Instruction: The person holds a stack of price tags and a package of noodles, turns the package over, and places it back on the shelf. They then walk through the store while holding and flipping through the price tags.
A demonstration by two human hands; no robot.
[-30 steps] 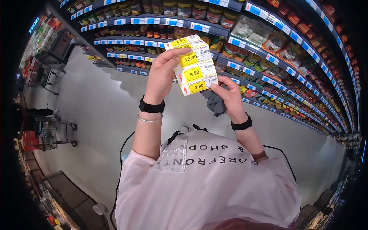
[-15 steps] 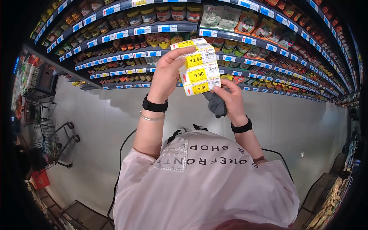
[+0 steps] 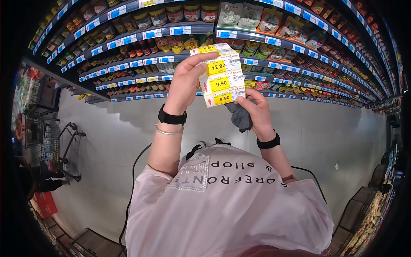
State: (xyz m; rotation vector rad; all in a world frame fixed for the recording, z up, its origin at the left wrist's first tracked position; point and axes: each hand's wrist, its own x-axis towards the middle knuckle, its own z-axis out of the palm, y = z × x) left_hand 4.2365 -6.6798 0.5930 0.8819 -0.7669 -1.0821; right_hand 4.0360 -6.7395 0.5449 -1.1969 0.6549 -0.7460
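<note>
A strip of yellow-and-white price labels [image 3: 220, 81] is held up in front of my chest, its printed side toward me. Prices such as 12.90 and 9.90 can be read on it. My left hand [image 3: 187, 79] grips the strip's upper left, a finger lying across its front. At the lower right corner, my right hand [image 3: 256, 109] pinches the strip with the thumb on the face. A crumpled dark grey cloth item [image 3: 241, 118], perhaps a glove, hangs beside my right hand; how it is held is hidden.
Ahead stand curved-looking shelves [image 3: 188, 29] with jars [image 3: 174, 13], pouches [image 3: 250, 17] and blue price tags. A shopping cart [image 3: 64, 150] is on the left, above a red box [image 3: 45, 203]. Grey floor [image 3: 102, 137] lies between; a black cable [image 3: 132, 175] runs beside my body.
The shelves and cart have shifted slightly leftward in view. Both hands keep their hold on the label strip, almost unmoved.
</note>
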